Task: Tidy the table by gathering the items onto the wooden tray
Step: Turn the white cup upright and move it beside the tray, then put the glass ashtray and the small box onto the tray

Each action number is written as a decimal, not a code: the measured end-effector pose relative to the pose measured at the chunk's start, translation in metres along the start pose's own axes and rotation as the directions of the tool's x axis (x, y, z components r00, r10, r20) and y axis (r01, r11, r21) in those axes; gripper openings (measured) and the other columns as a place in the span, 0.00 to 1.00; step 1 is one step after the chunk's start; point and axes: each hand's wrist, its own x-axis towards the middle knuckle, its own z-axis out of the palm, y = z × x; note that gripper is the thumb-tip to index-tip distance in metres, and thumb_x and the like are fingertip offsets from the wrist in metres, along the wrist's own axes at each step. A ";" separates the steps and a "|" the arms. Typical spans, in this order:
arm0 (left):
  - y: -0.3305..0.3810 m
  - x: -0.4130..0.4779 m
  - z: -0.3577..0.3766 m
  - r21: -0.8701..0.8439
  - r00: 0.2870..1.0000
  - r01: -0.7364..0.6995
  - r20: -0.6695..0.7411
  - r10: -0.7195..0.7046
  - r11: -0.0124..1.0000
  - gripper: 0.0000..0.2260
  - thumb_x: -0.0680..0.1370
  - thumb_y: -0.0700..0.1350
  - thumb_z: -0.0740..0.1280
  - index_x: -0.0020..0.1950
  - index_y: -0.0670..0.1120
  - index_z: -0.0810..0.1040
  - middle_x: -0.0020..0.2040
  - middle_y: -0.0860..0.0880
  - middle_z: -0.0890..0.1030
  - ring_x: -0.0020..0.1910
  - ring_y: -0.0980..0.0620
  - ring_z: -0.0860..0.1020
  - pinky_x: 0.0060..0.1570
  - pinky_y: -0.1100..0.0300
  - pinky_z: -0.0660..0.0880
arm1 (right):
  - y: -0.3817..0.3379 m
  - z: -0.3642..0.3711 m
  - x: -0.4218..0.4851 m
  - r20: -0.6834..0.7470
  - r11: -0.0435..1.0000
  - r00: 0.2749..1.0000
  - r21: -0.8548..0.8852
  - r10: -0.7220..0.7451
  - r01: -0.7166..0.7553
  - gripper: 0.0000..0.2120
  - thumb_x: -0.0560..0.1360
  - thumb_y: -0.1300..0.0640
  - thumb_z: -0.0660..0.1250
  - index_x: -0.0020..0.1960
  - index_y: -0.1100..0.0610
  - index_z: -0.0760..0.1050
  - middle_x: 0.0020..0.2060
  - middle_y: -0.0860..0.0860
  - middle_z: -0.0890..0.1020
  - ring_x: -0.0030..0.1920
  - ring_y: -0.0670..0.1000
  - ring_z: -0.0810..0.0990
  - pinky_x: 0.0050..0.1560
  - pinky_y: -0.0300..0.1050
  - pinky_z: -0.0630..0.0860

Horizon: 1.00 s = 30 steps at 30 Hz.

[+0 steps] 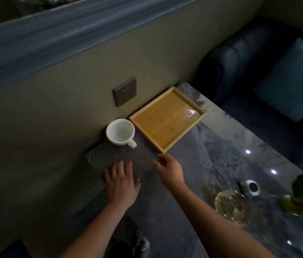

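Tray of pale wood with a raised rim lies just beyond the right hand, whose fingers curl loosely, holding nothing. Plain white cup stands beside it, beyond the flat, straight-fingered, empty left hand.

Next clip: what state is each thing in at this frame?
wooden tray: flat on the table, holds no cup.
white cup: upright, empty, beside the tray.
left hand: flat, fingers straight.
right hand: fingers loosely curled, holding nothing.
wall socket: nothing plugged in.
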 end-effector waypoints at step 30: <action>0.270 -0.089 0.033 -0.060 0.762 -0.619 0.195 0.617 0.783 0.46 0.68 0.66 0.71 0.78 0.52 0.54 0.79 0.41 0.52 0.78 0.39 0.50 0.73 0.43 0.58 | 0.290 -0.248 -0.246 -0.579 0.797 0.550 0.394 0.602 -0.458 0.19 0.73 0.56 0.74 0.62 0.55 0.76 0.43 0.45 0.80 0.41 0.46 0.79 0.46 0.44 0.75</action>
